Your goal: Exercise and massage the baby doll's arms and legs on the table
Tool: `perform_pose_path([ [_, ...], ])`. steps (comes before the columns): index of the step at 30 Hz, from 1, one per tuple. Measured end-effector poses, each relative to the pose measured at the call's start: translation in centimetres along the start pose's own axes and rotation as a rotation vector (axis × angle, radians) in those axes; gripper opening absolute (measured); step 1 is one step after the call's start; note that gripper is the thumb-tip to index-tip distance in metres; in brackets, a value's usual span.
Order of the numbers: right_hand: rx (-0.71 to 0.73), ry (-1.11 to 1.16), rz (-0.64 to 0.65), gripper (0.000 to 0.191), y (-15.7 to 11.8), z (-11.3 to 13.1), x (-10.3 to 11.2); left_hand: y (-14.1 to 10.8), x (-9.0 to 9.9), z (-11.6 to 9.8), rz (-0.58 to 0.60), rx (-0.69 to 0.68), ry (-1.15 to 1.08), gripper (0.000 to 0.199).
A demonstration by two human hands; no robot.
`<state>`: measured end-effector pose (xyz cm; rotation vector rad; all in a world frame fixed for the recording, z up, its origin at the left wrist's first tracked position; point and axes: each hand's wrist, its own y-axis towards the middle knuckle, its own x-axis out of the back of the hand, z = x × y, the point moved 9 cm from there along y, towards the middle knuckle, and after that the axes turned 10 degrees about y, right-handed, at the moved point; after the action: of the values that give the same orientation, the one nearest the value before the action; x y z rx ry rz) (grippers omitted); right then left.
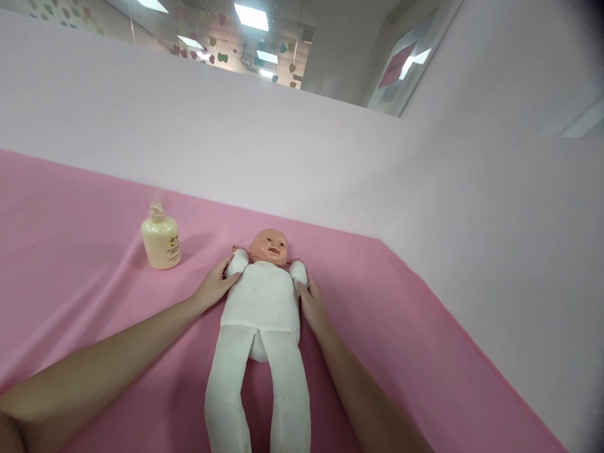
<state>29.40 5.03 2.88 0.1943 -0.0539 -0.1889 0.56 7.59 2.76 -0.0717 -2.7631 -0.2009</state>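
Note:
A baby doll with a white cloth body and a hard head lies on its back, its head toward the far wall. Both its arms are bent up beside the head. My left hand is closed around the doll's arm on the left, thumb on top near the shoulder. On the other side, my right hand grips the other arm, with some fingers hidden behind it. The doll's feet are cut off at the bottom edge of the view.
A pale yellow pump bottle stands to the left of the doll. Beneath everything spreads a pink cloth with a few folds. White walls border the far and right sides, and a window is above.

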Motion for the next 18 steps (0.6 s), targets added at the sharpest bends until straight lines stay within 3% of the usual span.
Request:
perform_pose_path([
  [18,-0.051,0.449,-0.058,0.059,0.4,-1.2,0.4,-0.1,0.1,-0.3,-0.059,0.058,-0.492,0.069],
])
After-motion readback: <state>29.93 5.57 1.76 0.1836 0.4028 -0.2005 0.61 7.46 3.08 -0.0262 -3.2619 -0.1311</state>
